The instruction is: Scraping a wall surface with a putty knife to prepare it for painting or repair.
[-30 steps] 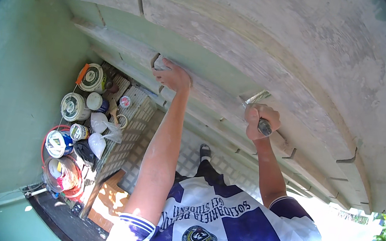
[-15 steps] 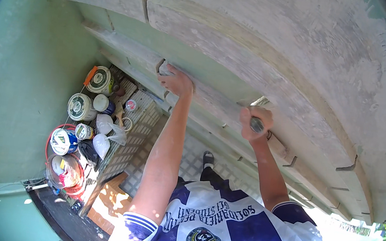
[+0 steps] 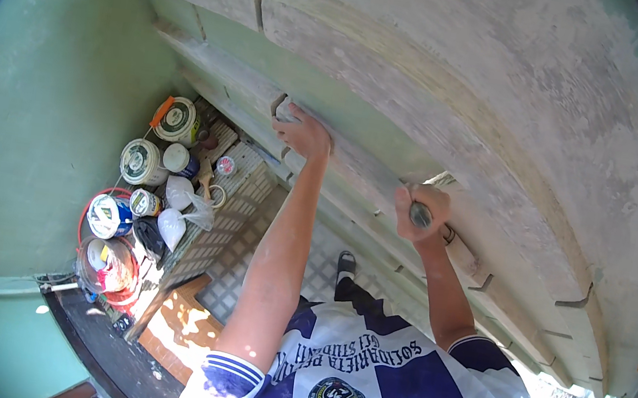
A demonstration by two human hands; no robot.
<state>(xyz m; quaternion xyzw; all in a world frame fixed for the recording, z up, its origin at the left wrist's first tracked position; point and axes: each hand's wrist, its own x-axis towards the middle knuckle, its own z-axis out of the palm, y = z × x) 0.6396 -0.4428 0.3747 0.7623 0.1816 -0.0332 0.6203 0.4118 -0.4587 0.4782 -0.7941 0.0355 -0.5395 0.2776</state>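
Your right hand point(image 3: 439, 207) has its fingers wrapped firmly round the handled tool point(image 3: 421, 215), butt toward you, pale blade just beyond them, while well leftward along the slanting ledge point(image 3: 364, 165) your left hand point(image 3: 307, 135) curls, its grip unclear.

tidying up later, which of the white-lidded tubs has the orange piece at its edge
The tub highest in view: the orange piece shows at its left edge, while the other white-lidded tubs have none.
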